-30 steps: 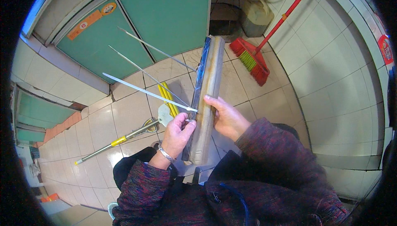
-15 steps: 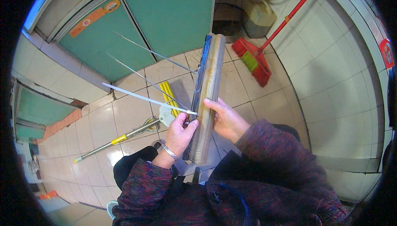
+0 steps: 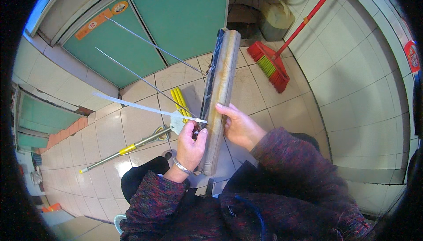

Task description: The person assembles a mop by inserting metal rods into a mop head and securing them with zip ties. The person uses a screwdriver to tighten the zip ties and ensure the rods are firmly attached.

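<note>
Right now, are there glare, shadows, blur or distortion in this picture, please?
Head view: glare whitens patches of the tiled floor at left; a soft shadow falls on the tiled wall at right, whose lines bend; the white tie looks slightly blurred toward its far end.

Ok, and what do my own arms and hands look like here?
Both the left sleeve and right sleeve are dark, flecked with red and purplish-blue. Your left hand and right hand are gloveless. A silver-coloured bracelet circles your left wrist; none shows on the right.
</note>
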Demonstrator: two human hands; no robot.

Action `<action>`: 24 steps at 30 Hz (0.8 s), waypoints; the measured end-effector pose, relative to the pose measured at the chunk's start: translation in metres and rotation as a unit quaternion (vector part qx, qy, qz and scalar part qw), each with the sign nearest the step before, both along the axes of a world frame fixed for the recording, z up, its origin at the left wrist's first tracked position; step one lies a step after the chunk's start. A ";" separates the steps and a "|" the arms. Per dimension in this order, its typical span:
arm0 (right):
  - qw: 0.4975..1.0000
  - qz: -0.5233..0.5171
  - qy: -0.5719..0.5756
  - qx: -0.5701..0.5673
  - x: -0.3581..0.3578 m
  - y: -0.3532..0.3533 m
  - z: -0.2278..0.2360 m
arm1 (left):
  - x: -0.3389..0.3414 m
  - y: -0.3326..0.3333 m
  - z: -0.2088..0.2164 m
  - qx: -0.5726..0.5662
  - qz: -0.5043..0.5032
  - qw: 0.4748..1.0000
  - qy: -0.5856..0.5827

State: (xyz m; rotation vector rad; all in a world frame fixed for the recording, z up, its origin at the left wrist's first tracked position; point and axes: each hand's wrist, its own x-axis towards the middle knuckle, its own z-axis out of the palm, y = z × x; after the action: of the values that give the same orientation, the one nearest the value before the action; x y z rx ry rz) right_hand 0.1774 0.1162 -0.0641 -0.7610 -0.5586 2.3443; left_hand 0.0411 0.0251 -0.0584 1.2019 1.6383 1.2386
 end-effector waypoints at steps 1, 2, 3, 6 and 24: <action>1.000 0.002 0.000 -0.002 0.000 0.000 0.001 | 0.000 0.000 0.001 -0.005 -0.001 1.000 0.012; 1.000 0.003 -0.001 -0.003 0.001 0.000 0.002 | 0.000 0.000 0.002 -0.004 0.000 1.000 0.018; 1.000 0.005 -0.002 -0.004 0.001 0.000 0.003 | 0.000 0.000 0.003 -0.003 0.001 1.000 0.024; 1.000 0.008 -0.007 -0.008 0.000 0.000 0.002 | -0.001 -0.001 0.003 -0.005 0.005 0.999 0.048; 1.000 0.023 -0.011 -0.016 -0.002 -0.001 -0.004 | -0.006 -0.003 0.000 -0.003 0.007 0.997 0.074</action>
State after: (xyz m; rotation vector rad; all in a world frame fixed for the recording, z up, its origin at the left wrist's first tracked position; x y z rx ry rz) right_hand 0.1755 0.1150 -0.0685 -0.7964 -0.5539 2.3947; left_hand 0.0352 0.0225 -0.0584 1.3057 1.7596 1.1760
